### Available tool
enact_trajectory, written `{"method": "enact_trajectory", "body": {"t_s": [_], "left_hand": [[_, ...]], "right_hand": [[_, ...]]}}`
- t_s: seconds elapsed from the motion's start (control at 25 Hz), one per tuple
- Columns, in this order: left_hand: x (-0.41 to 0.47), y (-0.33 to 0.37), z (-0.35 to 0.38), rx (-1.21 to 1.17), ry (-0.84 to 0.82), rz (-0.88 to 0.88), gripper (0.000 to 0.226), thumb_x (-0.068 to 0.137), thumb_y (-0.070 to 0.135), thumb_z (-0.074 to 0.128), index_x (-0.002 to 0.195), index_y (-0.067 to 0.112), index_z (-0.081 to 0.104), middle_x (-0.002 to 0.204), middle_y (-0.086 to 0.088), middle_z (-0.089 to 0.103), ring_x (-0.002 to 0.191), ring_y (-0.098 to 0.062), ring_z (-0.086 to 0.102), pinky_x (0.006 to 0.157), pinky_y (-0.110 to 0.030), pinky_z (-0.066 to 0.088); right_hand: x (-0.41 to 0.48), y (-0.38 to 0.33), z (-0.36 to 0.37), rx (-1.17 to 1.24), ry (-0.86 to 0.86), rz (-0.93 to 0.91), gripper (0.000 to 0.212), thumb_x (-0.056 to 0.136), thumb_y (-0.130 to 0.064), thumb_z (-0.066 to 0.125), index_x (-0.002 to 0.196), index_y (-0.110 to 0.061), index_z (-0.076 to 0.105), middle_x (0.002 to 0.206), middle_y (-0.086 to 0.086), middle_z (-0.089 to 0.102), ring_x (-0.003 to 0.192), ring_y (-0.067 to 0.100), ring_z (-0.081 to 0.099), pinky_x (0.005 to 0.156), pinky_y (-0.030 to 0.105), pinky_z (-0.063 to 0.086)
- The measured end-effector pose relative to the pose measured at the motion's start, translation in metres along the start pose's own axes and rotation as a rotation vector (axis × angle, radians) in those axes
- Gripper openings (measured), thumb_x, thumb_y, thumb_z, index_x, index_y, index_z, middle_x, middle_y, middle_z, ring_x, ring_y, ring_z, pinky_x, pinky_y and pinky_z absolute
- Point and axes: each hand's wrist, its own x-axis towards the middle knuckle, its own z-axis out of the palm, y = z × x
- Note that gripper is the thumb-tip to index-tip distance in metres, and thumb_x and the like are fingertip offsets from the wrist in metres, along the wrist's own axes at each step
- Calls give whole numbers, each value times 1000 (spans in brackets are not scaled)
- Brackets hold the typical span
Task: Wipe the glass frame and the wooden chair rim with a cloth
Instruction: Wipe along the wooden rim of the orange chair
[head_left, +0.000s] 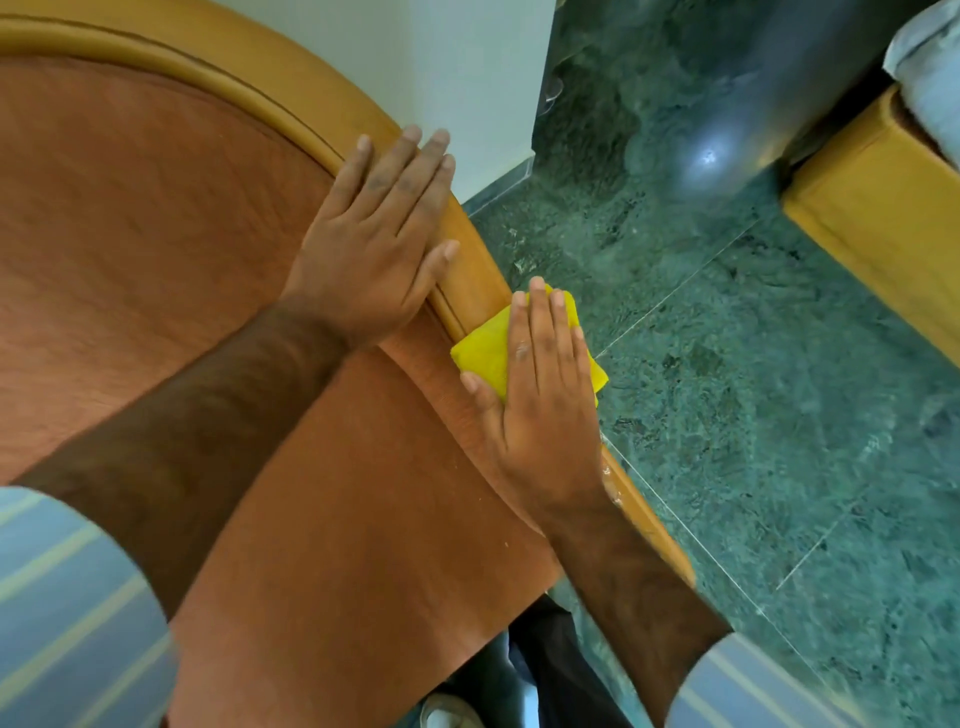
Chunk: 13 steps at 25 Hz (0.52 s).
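A chair with orange-brown upholstery (156, 234) fills the left of the view, edged by a curved light wooden rim (291, 98). My left hand (374, 244) lies flat on the upholstery and the rim, fingers spread, holding nothing. Lower along the same rim, my right hand (545, 395) presses a folded yellow cloth (483, 348) flat onto the wood, palm down with fingers extended. Part of the rim is hidden beneath the cloth and hand. A wet sheen shows on the rim (615, 488) just beside my right wrist. No glass frame is in sight.
Green marble floor (753, 389) spreads to the right of the chair. A white wall corner (467, 78) stands behind the rim. Another wooden piece of furniture (883, 218) with a pale cushion sits at the upper right. My dark trouser leg and shoe (452, 712) show below the chair.
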Motion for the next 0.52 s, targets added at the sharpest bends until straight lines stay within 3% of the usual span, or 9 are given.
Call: {"method": "enact_trajectory", "body": {"t_s": [0.16,0.52], "left_hand": [[0,-4,7,51,41,43,67,113,47,20,164,3,22,174,-15,23,163,-32,16,132,-56,14],[1,-4,14,59,82,53,67,113,47,19,164,3,20,174,-16,22,163,-32,17,132,-56,14]], "right_hand": [[4,1,4,-37,38,-19,77,105,-52,38,161,1,28,172,17,24,162,33,17,127,53,27],[27,-2,7,-17,65,-54,75,107,-47,48,159,3,31,171,19,27,162,34,20,127,51,28]]}}
